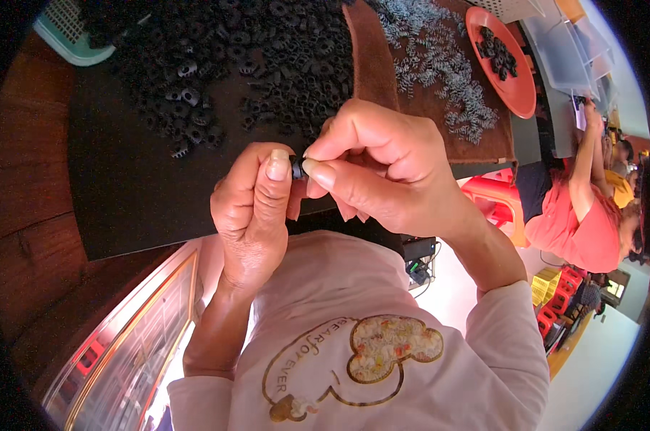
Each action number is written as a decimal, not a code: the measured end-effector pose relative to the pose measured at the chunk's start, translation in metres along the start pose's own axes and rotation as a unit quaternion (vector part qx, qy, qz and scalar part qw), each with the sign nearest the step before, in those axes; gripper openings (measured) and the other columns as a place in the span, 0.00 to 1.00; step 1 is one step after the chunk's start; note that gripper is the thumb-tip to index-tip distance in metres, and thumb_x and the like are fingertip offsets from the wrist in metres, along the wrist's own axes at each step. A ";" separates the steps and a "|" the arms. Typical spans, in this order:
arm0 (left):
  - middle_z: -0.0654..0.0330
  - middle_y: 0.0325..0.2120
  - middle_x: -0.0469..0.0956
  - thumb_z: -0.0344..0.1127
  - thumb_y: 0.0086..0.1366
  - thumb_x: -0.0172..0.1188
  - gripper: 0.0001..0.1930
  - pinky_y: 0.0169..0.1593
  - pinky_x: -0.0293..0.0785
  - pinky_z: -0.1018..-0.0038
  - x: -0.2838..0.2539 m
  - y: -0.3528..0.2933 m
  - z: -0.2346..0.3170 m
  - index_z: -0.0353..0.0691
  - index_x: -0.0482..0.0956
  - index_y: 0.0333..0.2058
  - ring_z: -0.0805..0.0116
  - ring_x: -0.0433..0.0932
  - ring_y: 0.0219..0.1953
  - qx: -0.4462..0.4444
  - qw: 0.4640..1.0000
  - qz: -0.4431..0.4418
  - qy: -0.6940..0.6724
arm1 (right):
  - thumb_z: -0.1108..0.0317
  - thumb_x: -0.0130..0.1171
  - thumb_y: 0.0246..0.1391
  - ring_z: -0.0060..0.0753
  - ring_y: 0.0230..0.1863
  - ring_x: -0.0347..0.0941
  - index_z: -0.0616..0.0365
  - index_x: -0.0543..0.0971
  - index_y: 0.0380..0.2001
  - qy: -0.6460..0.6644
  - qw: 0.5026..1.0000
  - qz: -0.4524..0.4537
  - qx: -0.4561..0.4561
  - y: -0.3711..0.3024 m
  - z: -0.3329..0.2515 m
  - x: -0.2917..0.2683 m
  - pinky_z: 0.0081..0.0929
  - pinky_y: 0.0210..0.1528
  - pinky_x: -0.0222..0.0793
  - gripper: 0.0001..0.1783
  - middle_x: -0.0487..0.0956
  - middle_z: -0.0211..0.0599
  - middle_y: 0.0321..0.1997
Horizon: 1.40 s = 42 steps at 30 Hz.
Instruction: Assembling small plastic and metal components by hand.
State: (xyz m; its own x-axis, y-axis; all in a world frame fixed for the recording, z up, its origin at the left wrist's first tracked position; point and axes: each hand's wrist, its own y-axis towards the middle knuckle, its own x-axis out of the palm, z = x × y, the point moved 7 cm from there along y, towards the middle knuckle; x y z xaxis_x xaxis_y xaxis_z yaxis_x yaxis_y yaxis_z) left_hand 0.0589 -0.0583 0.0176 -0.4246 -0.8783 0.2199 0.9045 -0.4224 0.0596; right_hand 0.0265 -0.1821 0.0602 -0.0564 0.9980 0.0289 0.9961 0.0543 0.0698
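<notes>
Close in front of my chest, both hands meet at a small black plastic hair claw clip piece [298, 169]. My left hand [253, 205] is closed round its left side, thumb on top. From the right, my right hand [393, 165] pinches the other end between thumb and forefinger. Fingers cover most of the piece, so I cannot tell whether a spring is in it. Beyond my hands spreads a heap of loose black clip pieces [224, 50]. To its right, many small silvery metal springs [440, 72] lie scattered on a brown cloth [372, 61].
A black mat [124, 201] covers part of the wooden table. At the far right, a red plate [522, 100] holds several black clips. A pale green basket [88, 56] stands far left. A red stool [497, 190] and a person in a red shirt [576, 223] are at the right.
</notes>
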 end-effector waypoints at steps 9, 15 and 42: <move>0.70 0.21 0.68 0.43 0.70 0.49 0.14 0.21 0.57 0.85 0.004 -0.002 -0.004 0.37 0.74 0.34 0.84 0.61 0.20 0.000 1.000 -0.004 0.001 | 0.79 0.54 0.56 0.13 0.19 0.70 0.64 0.75 0.32 -0.106 0.991 0.014 -0.083 -0.002 -0.008 -0.002 0.12 0.18 0.64 0.01 0.77 0.31 0.25; 0.67 0.18 0.72 0.39 0.71 0.48 0.14 0.20 0.61 0.84 0.004 -0.002 0.000 0.33 0.73 0.32 0.84 0.64 0.18 0.015 1.000 0.005 0.025 | 0.78 0.54 0.57 0.13 0.17 0.68 0.64 0.74 0.33 -0.031 0.999 0.020 -0.034 -0.005 0.000 -0.004 0.12 0.17 0.62 0.01 0.78 0.34 0.25; 0.64 0.21 0.73 0.36 0.70 0.50 0.14 0.27 0.66 0.83 0.009 0.006 0.000 0.34 0.76 0.28 0.80 0.69 0.22 -0.102 0.983 -0.128 -0.088 | 0.60 0.65 0.46 0.41 0.21 0.72 0.60 0.69 0.27 -0.459 0.852 -0.012 -0.252 -0.002 -0.026 0.001 0.33 0.19 0.68 0.18 0.71 0.37 0.22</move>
State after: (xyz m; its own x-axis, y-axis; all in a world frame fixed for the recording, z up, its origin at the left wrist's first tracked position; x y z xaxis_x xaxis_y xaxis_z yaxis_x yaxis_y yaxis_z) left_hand 0.0609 -0.0687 0.0205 -0.6076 -0.6927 0.3885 0.7343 -0.6763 -0.0575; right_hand 0.0231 -0.1821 0.0865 0.2306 0.6147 -0.7543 0.8262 0.2858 0.4855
